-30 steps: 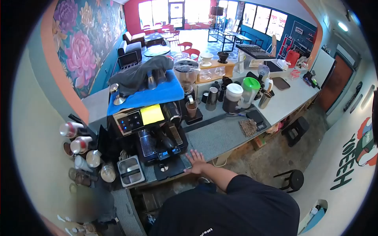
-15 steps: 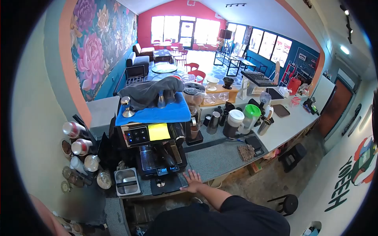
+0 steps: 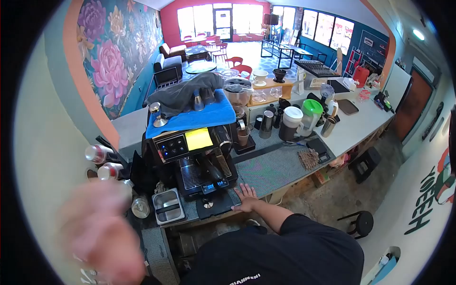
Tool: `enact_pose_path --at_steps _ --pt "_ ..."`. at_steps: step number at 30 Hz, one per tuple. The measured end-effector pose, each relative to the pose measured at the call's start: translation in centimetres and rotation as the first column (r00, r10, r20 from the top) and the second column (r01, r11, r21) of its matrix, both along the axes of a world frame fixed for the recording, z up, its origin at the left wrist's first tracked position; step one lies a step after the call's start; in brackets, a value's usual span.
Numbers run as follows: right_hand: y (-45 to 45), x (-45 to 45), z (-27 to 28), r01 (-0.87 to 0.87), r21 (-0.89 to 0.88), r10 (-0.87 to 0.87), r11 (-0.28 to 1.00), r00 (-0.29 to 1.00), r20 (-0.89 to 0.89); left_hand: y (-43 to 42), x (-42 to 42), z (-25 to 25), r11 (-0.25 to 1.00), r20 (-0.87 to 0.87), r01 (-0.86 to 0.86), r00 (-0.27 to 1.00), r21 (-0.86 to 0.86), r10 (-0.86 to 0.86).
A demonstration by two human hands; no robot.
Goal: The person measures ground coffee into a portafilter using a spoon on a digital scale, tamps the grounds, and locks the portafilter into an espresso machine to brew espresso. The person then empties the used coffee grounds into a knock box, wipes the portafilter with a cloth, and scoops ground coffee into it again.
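Seen from the middle of the view, the person's left hand (image 3: 102, 228) is at eight o'clock, close to the camera and badly blurred; one cannot tell how its fingers stand or whether they hold anything. Lidded jars (image 3: 97, 153) stand at twelve o'clock from it, and a glass jar (image 3: 140, 207) shows at its two o'clock. Next comes a steel bin (image 3: 167, 216) with a dark bar across it, between seven and eight o'clock from the middle.

The espresso machine (image 3: 173, 148) sits at nine o'clock, a blue cloth (image 3: 185, 119) and a metal tamper (image 3: 157, 115) on top and a yellow note (image 3: 198, 138) on its front. A scale (image 3: 213, 186) with lit blue digits rests low on the machine, below a black handle (image 3: 207, 167). At six o'clock a black mat (image 3: 221, 205) lies near the desk edge.

Just beside it, between five and six o'clock, the right hand (image 3: 246, 198) lies palm down on the near edge of the desk (image 3: 363, 111), fingers spread wide, thumb toward the mat. Farther right, at two o'clock, stand a white-lidded pitcher (image 3: 290, 127) and a green-lidded pitcher (image 3: 311, 116); a shaggy brown cloth (image 3: 308, 159) lies between three and four.
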State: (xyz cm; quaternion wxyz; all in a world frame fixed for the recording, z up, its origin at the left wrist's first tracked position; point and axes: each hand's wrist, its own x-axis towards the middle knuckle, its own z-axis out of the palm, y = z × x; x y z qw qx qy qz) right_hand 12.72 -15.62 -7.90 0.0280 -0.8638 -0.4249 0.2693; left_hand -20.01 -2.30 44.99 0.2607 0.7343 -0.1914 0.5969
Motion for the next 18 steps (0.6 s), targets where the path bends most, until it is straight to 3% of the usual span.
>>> enact_pose_path --at_steps 1,2,4,7,8,11,12,13,15,18 --pt "-0.1 0.0 -0.2 0.003 0.004 -0.003 1.0 1.0 -0.008 0.3 1.2 -3.3 0.989 -0.225 -0.072 0.973 -0.129 0.041" --pt "-0.1 0.0 -0.1 0.005 0.007 -0.005 1.0 1.0 -0.016 1.2 2.0 -5.7 0.978 -0.506 -0.047 0.86 -0.205 -0.065" --pt "0.0 0.1 -0.1 0.009 0.015 -0.009 1.0 1.0 -0.019 2.3 4.9 -13.5 0.855 -0.688 -0.078 0.632 -0.513 -0.356" --pt "0.0 0.1 0.2 0.011 -0.002 -0.011 1.0 1.0 -0.013 1.9 7.2 -25.7 0.712 -0.696 -0.195 0.491 -0.674 -0.524" --pt "0.0 0.0 0.6 0.01 -0.021 -0.011 1.0 1.0 -0.013 1.5 7.6 -30.1 0.56 -0.594 -0.232 0.479 -0.796 -0.646" --pt "0.2 -0.1 1.3 0.006 -0.05 -0.007 0.999 1.0 -0.021 -1.1 7.3 -38.4 0.362 -0.539 -0.447 0.376 -0.818 -0.754" --pt "0.1 -0.1 1.4 0.006 -0.054 -0.007 0.999 1.0 -0.026 -1.4 6.7 -39.4 0.467 -0.627 -0.537 0.157 -0.703 -0.763" --pt "0.2 0.1 1.6 0.004 -0.056 -0.006 0.998 1.0 -0.027 -1.5 6.4 -41.3 0.593 -0.686 -0.476 0.028 -0.649 -0.727" --pt "0.1 0.0 1.7 -0.001 -0.065 -0.002 0.998 0.999 -0.039 -1.0 5.9 -42.6 0.516 -0.527 -0.542 -0.152 -0.663 -0.836" --pt "0.2 0.0 1.5 0.003 -0.07 -0.005 0.998 0.999 -0.034 -1.1 6.2 -43.3 0.543 -0.62 -0.495 -0.011 -0.679 -0.785"
